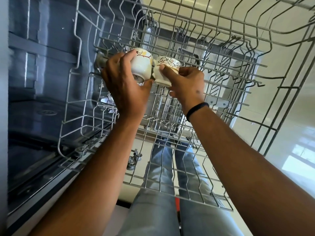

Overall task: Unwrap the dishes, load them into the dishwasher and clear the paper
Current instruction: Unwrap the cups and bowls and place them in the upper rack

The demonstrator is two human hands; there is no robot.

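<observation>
Overhead, left grip [126,87] clasps plain cup [141,65], right grip [185,84] pinches patterned cup [167,68]; rims touch above rack [221,92].

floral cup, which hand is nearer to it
Right. The right hand grips the floral cup. The left hand holds the white cup just beside it, over the rack.

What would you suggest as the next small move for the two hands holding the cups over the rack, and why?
Probably lower both cups onto the grey wire dishwasher rack and let go. The left hand grips the white ceramic cup with a brown branch pattern, the right hand pinches the small cream cup with a floral band; both are unwrapped, side by side above empty tines.
</observation>
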